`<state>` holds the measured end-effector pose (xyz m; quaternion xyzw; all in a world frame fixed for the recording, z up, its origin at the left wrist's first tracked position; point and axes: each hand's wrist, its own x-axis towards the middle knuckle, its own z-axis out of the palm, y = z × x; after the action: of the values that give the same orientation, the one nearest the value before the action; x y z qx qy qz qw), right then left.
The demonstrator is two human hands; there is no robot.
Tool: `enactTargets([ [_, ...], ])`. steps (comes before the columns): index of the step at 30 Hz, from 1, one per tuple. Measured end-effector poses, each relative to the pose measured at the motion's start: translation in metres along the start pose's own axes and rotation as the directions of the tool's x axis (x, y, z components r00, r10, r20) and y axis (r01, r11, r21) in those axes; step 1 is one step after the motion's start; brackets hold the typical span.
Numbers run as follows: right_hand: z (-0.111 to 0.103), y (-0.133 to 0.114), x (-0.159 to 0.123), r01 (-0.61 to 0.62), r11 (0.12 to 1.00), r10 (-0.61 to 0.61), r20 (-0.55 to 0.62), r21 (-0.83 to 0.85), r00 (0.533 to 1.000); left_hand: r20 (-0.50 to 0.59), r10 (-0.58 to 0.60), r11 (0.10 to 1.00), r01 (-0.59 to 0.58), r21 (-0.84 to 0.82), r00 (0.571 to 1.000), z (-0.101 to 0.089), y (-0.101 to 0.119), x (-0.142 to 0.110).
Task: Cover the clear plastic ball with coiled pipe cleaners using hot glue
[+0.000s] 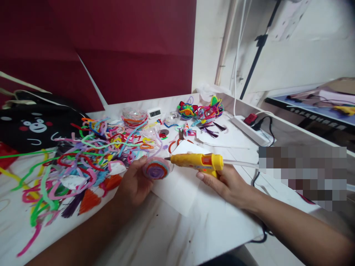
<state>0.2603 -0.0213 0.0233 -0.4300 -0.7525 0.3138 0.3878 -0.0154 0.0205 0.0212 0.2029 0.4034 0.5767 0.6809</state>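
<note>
My left hand (135, 183) is closed around a clear plastic ball (155, 169) with purple, blue and orange pipe cleaner wound in rings on its face. A purple strand rises from the ball's top. In my right hand (227, 183) is a yellow hot glue gun (196, 162), gripped by its handle, with a clear glue stick (240, 163) sticking out of the back. The gun's nozzle points left and is at the ball's upper right edge; whether it touches cannot be made out. White paper (181, 197) lies beneath both hands.
Tangled pipe cleaners (74, 170) cover the left of the table. Orange-handled scissors (180, 138) lie beyond the ball. Decorated balls (187, 110) and a small digital clock (154, 113) stand at the back. A power strip (249, 130) with cords lies at right.
</note>
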Motion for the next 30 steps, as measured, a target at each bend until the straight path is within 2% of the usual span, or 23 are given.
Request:
enactTargets([
  [6,0.0004,-0.0006,0.0012,0.045,0.999,-0.045,-0.013,0.017,0.999,-0.082,0.014,1.000,-0.012,0.029,0.997,0.0028,0.0024,-0.0014],
  [12,0.0004,0.0013,-0.0007,0.008,1.000,-0.008,-0.007,0.017,1.000,-0.105,0.028,0.999,-0.023,0.044,0.994,0.0043,0.0059,-0.0023],
  [19,0.0003,0.0001,-0.0015,-0.004,1.000,0.003,0.013,0.021,1.000,-0.107,0.040,0.997,-0.033,0.072,0.993,0.0067,0.0088,-0.0027],
  [30,0.0021,0.0012,-0.0014,0.019,1.000,-0.019,-0.021,0.014,1.000,-0.078,0.014,0.997,-0.008,0.079,0.997,0.0070,0.0046,-0.0043],
])
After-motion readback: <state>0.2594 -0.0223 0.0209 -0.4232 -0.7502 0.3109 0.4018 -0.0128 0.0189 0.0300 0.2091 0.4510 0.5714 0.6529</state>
